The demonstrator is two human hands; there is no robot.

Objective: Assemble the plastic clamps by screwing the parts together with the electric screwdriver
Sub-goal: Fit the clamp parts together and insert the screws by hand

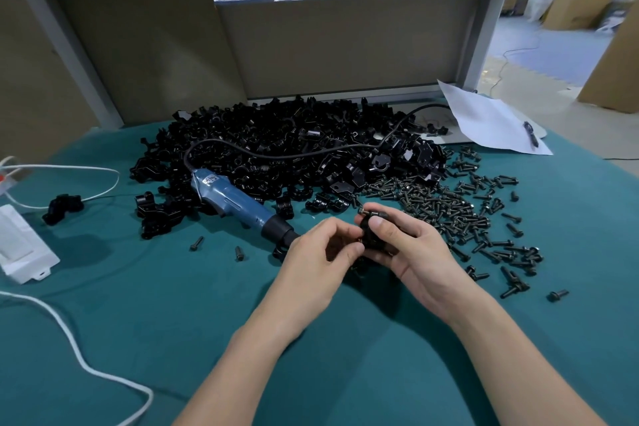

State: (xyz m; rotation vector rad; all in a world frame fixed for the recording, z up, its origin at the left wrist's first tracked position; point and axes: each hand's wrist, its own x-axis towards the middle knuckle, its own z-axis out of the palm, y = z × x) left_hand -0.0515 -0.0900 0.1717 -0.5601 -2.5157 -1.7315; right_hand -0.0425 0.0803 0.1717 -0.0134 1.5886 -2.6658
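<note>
Your two hands meet low over the green cloth [345,339]. The right hand [411,246] grips one black clamp [371,237], thumb pressed on its top, and the left hand [318,247] curls its fingers against the clamp's side. One screw [363,210] pokes from the top. Expect it to be light, stiff and slick, so pinch the flat faces. One electric screwdriver [235,201] lies just left. Two stray screws [196,243] sit beyond; the parts pile [276,149] and screw heap [449,211] are past counting.
</note>
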